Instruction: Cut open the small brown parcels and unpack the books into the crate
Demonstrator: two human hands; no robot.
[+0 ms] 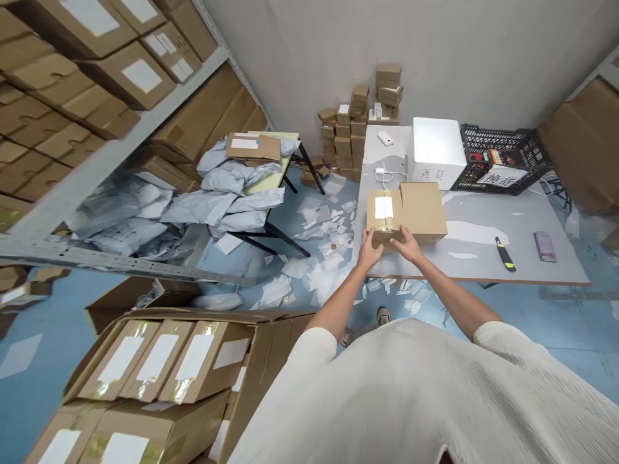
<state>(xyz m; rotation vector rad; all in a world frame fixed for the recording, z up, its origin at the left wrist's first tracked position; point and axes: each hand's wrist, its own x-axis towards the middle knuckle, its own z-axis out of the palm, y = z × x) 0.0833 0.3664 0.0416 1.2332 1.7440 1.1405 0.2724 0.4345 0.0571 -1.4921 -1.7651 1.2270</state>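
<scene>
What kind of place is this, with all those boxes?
Probably a parcel packing or storage room: cardboard boxes sit on metal shelves, grey plastic bags lie piled up, and a taped box on the table has a white label.

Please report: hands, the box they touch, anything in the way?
Left hand, right hand touching small, white-labelled brown cardboard box. Larger plain brown cardboard box crowds its right side. Black-yellow knife farther right.
</scene>
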